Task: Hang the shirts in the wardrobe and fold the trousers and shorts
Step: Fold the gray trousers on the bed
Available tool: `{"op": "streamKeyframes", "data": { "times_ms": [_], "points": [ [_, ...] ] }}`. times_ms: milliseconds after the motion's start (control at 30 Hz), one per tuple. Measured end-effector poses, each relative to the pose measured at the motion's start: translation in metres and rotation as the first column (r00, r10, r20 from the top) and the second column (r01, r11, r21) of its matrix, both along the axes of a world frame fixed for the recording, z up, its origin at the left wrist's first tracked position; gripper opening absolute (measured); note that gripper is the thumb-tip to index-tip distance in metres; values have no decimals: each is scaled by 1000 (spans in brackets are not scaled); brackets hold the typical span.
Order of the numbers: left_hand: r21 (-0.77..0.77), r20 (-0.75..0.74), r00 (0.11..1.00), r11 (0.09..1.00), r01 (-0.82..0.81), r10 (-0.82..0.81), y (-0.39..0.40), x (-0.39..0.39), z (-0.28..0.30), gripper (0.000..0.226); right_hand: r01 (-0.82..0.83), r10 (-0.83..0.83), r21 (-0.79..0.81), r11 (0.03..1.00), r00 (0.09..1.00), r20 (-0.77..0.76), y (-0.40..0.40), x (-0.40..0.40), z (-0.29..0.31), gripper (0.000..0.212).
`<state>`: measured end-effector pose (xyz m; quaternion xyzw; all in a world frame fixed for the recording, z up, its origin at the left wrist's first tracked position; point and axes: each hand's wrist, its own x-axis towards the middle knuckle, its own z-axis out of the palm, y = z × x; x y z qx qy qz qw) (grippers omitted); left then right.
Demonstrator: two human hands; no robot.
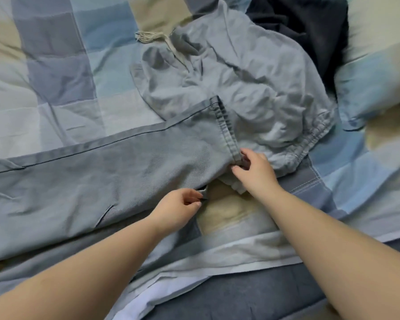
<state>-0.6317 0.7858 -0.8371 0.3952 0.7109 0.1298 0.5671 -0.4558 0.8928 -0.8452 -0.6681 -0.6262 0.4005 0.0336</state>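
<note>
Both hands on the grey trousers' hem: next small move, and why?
Probably pull the hem taut and square it on the waistband. The trousers are folded with the leg end over the crumpled top. The left hand pinches the near corner, the right hand grips the hem's end, and the near edge sits askew.

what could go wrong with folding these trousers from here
1. The waist part of the grey trousers lies crumpled, so a fold made now would probably trap creases.
2. The right hand and left hand pinch only small bits of hem edge, which might slip when pulled.
3. The drawstring trails loose and could end up bunched inside the fold.
</note>
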Motion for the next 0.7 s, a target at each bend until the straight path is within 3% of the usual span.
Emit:
{"op": "streamKeyframes", "data": {
  "times_ms": [67,133,300,367,467,500,567,633,700],
  "points": [
    [81,-96,995,997,16,-8,-1,7,-4,21,-165,163,105,981,986,29,3,-3,1,35],
    [203,-196,980,979,7,34,-2,11,-9,23,-246,250,190,950,968,1,4,-7,4,39],
    [486,-308,942,873,37,131,0,7,-10,38,-246,282,399,883,959,-33,11,-16,19,30],
    [566,-279,946,824,27,161,5,2,-4,33,-218,275,406,888,957,-88,18,-23,35,30],
    [655,-50,941,723,-222,334,28,-12,18,13,-196,323,517,833,932,-165,33,-26,56,15],
    [660,1,916,688,-302,401,41,-19,22,13,-185,309,510,840,936,-168,38,-22,55,17],
    [647,-70,901,707,-286,429,65,-36,26,14,-203,238,314,927,968,-77,42,-9,43,21],
    [512,-252,929,852,-111,272,82,-49,20,7,-238,230,51,970,966,117,35,2,26,27],
    [330,-386,922,938,104,33,92,-54,7,22,-216,213,-1,976,965,154,26,4,16,27]
  ]
}}
